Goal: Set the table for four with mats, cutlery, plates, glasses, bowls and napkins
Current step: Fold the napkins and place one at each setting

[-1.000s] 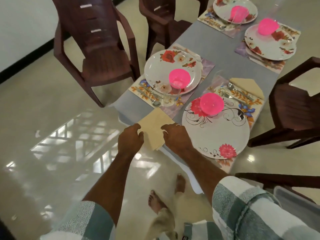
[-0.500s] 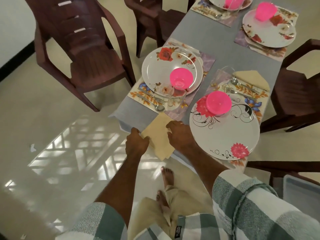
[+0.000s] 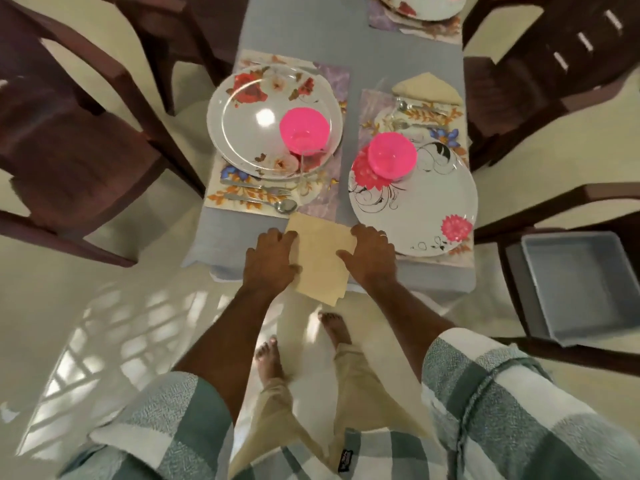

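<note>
Both hands flat on the napkin at my near table edge.

My left hand (image 3: 272, 259) lies spread on the left side of the cream napkin (image 3: 322, 258), fingers relaxed and not curled round it; my right hand (image 3: 372, 258) rests likewise on its right side, thumb on the cloth. I see the napkin lying on the grey table (image 3: 228, 233) with its near end hanging over the edge, its far corner just beside the spoon (image 3: 277, 205) on the left mat (image 3: 332, 202). On that mat sits a floral plate (image 3: 249, 126) carrying a pink bowl (image 3: 304, 128). To the right a swirl-patterned plate (image 3: 426, 209) bears a second pink bowl (image 3: 392, 154), with a folded napkin (image 3: 427, 90) beyond it. A grey tray (image 3: 581, 285) rests on the chair to my right.
</note>
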A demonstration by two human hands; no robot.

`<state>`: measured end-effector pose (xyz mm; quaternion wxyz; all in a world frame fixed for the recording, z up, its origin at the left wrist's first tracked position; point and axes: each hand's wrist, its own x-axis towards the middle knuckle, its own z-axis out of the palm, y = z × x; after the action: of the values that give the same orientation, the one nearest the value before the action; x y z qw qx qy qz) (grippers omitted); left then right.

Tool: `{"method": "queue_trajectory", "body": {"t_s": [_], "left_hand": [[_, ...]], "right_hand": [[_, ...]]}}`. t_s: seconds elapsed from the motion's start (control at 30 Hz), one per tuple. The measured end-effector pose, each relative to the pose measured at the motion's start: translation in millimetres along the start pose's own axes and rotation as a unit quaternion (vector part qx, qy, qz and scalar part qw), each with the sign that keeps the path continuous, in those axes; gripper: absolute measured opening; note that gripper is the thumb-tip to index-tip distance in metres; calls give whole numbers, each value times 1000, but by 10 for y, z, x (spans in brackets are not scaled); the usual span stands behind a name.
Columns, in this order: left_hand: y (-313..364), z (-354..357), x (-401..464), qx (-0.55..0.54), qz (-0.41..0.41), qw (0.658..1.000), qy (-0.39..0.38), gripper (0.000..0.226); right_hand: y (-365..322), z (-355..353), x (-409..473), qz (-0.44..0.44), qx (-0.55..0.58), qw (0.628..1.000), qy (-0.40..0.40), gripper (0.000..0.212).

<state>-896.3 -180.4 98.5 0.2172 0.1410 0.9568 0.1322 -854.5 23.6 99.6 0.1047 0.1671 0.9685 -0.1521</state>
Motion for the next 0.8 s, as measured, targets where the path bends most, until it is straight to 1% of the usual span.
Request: {"method": "queue_trajectory", "body": {"t_s": [0.13,0.23,0.37,0.43,0.5,0.57,0.6,0.67,0.7,0.77,0.8], "left_hand": [[-125,-30,-8,-4,23,1000,-5,63],[-174,-9,-17,1,34,999,-7,63],[-144,-15,-25,5,42,999,-2,63],[-140,-35,-26,-9,46,999,-4,64],[-156,-66,-28,-57,39,998,6,62],[-202,-85,-13,-146,0,989,27,56],[-236,-98,-7,-182,-25,983,32,54],[-295,-121,-3,-222,-46,973,36,44],[-322,-132,2,-239,-51,969,45,35],[-337,-173,2,-277,-84,954,75,16],[-325,-199,5,-286,-106,949,81,17]], "right_hand": [[-115,52,-34,53,53,997,9,52],[-147,87,-5,83,70,994,7,47],[-144,81,0,117,107,987,26,30],[-129,88,-27,113,122,985,35,21],[-128,120,-118,66,157,983,68,14],[-125,207,-266,-27,175,979,104,15],[-138,246,-338,-78,177,975,105,18],[-175,267,-446,-157,182,967,89,22],[-192,271,-460,-178,181,963,85,24],[-225,276,-458,-188,175,963,79,30],[-237,278,-459,-182,174,965,77,33]]}}
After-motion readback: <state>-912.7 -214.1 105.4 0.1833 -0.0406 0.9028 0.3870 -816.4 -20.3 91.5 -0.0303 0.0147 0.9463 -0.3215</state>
